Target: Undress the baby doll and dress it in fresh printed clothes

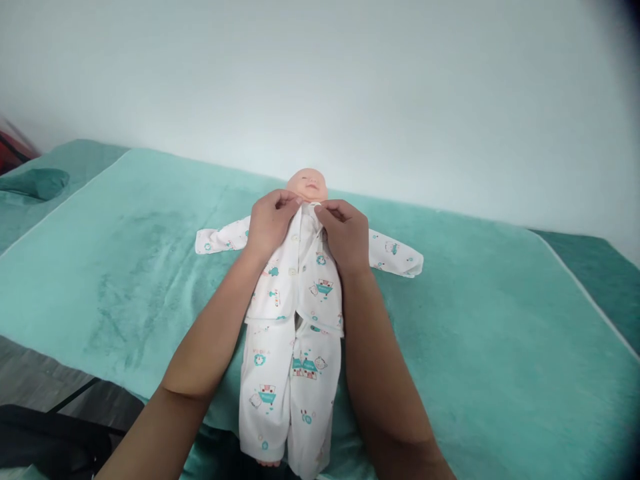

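Observation:
A baby doll lies on its back, head toward the wall, in white printed clothes. Its long-sleeved baby shirt has a row of buttons down the front, and the sleeves stretch out to both sides. Matching pants cover the legs, with a few toes showing at one cuff. At the neckline, my left hand pinches the left edge of the shirt's collar. My right hand pinches the right collar edge, close beside the left. The fingertips partly hide the cloth they hold.
A green plush cover spreads over the table under the doll. Behind it rises a white wall. A black object stands on the floor at lower left, and something red shows at the far left edge.

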A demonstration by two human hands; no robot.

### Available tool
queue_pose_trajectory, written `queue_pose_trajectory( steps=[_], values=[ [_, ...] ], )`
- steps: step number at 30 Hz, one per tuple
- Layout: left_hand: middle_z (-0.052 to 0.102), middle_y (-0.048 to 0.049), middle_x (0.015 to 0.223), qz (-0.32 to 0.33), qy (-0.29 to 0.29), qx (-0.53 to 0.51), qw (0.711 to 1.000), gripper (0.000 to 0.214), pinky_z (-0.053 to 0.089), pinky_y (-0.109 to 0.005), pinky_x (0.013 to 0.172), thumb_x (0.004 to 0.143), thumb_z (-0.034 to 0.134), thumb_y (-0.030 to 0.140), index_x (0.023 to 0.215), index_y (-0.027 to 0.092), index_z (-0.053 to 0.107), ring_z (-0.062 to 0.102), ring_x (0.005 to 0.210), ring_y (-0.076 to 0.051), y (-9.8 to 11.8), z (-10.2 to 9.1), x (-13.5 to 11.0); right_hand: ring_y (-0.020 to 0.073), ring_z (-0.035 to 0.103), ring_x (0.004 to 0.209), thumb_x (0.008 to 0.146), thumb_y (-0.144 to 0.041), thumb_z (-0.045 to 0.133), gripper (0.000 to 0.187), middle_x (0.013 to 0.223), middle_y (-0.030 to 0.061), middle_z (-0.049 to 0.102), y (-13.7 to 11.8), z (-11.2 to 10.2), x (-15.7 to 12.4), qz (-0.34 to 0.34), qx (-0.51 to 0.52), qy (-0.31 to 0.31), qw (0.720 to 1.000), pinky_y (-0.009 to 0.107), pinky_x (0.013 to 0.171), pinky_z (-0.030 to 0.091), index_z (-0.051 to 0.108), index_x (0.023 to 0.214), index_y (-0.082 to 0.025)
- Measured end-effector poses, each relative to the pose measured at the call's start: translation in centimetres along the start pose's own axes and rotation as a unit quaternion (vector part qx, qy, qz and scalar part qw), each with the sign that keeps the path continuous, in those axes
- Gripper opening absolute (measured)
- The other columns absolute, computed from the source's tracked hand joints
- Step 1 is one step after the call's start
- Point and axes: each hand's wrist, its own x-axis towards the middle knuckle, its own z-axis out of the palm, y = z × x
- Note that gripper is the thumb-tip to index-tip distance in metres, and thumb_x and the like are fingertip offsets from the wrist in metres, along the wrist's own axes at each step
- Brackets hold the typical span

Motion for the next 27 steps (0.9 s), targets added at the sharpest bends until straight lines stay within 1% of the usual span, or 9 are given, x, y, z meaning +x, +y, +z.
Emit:
queue_pose_trajectory(
  steps=[5, 7, 10, 13, 15, 19, 21, 24, 27],
  values=[
    [0.071, -0.0007, 0.082, 0.006, -0.025, -0.015, 1.0, 0.015, 0.048, -0.028, 0.077, 0.089, 0.065, 0.03, 0.083, 0.018, 0.071, 0.062, 0.078, -0.014, 0.4, 0.6, 0.0, 0.0175, 0.067, 0.082, 0.083, -0.035, 0.072, 0.013, 0.084, 0.0, 0.072, 1.2, 0.2, 0.1, -0.011, 0.099, -0.007, 0.995, 0.032, 0.077, 0.055, 0.071, 0.087, -0.023],
    [0.07, -0.0006, 0.082, 0.012, -0.036, -0.01, 0.999, 0.014, 0.048, -0.028, 0.078, 0.09, 0.064, 0.029, 0.083, 0.018, 0.071, 0.062, 0.078, -0.014, 0.0, 0.7, 0.1, 0.0173, 0.067, 0.081, 0.082, -0.034, 0.072, 0.012, 0.084, -0.0002, 0.072, 1.4, 0.4, 0.1, -0.014, 0.099, -0.009, 0.995, 0.033, 0.079, 0.055, 0.07, 0.086, -0.023],
    [0.071, -0.0007, 0.085, 0.016, -0.055, -0.023, 0.998, 0.01, 0.048, -0.028, 0.078, 0.091, 0.061, 0.023, 0.093, 0.019, 0.07, 0.063, 0.08, -0.014, -0.7, 0.7, 0.3, 0.0178, 0.068, 0.086, 0.083, -0.033, 0.072, 0.01, 0.089, 0.0001, 0.074, 1.4, 0.4, 0.1, -0.033, 0.08, -0.01, 0.996, 0.035, 0.085, 0.055, 0.07, 0.085, -0.024],
    [0.071, -0.0009, 0.09, 0.014, -0.069, -0.035, 0.997, 0.016, 0.049, -0.028, 0.078, 0.09, 0.058, 0.016, 0.102, 0.02, 0.067, 0.064, 0.082, -0.014, -1.1, 0.8, 0.5, 0.0183, 0.069, 0.092, 0.082, -0.032, 0.071, 0.008, 0.097, 0.0003, 0.076, 1.4, 0.4, 0.0, -0.045, 0.075, -0.022, 0.996, 0.035, 0.088, 0.054, 0.069, 0.085, -0.024],
    [0.071, -0.0011, 0.09, 0.015, -0.055, -0.018, 0.998, 0.016, 0.049, -0.028, 0.079, 0.09, 0.057, 0.015, 0.102, 0.02, 0.067, 0.064, 0.082, -0.014, -1.1, 0.8, 0.4, 0.0173, 0.068, 0.088, 0.082, -0.03, 0.071, 0.007, 0.094, -0.0004, 0.075, 1.4, 0.2, 0.0, -0.038, 0.073, -0.027, 0.996, 0.034, 0.085, 0.053, 0.068, 0.083, -0.024],
    [0.072, -0.0011, 0.09, 0.025, -0.019, 0.059, 0.998, 0.007, 0.048, -0.029, 0.079, 0.09, 0.061, 0.018, 0.092, 0.02, 0.067, 0.063, 0.082, -0.014, -0.3, 0.9, 0.0, 0.0129, 0.058, 0.068, 0.081, -0.029, 0.068, 0.008, 0.077, -0.0031, 0.068, 1.9, 0.0, 0.1, -0.009, 0.068, 0.001, 0.998, 0.028, 0.066, 0.047, 0.064, 0.078, -0.023],
    [0.072, -0.0011, 0.088, 0.035, -0.012, 0.1, 0.994, 0.008, 0.047, -0.029, 0.078, 0.089, 0.061, 0.016, 0.086, 0.02, 0.067, 0.063, 0.081, -0.015, 0.0, 1.0, -0.3, 0.0118, 0.054, 0.064, 0.08, -0.027, 0.068, 0.008, 0.077, -0.0032, 0.067, 2.1, 0.0, 0.2, 0.001, 0.07, 0.007, 0.998, 0.027, 0.062, 0.044, 0.062, 0.076, -0.023],
    [0.071, -0.0004, 0.083, 0.047, -0.014, 0.147, 0.988, 0.011, 0.046, -0.03, 0.076, 0.087, 0.06, 0.012, 0.083, 0.02, 0.065, 0.062, 0.078, -0.015, 0.3, 1.0, -0.5, 0.0126, 0.059, 0.071, 0.078, -0.022, 0.067, 0.006, 0.084, -0.0021, 0.071, 2.1, -0.1, 0.2, -0.004, 0.067, 0.004, 0.998, 0.028, 0.067, 0.046, 0.062, 0.074, -0.022],
    [0.07, 0.0011, 0.08, 0.038, -0.027, 0.153, 0.987, 0.012, 0.045, -0.029, 0.073, 0.086, 0.06, 0.011, 0.09, 0.021, 0.066, 0.062, 0.075, -0.015, 0.3, 1.0, -0.6, 0.0141, 0.063, 0.077, 0.077, -0.019, 0.065, 0.007, 0.087, -0.0014, 0.072, 1.9, -0.1, 0.2, -0.012, 0.05, 0.005, 0.999, 0.03, 0.073, 0.049, 0.061, 0.073, -0.022]
  ],
)
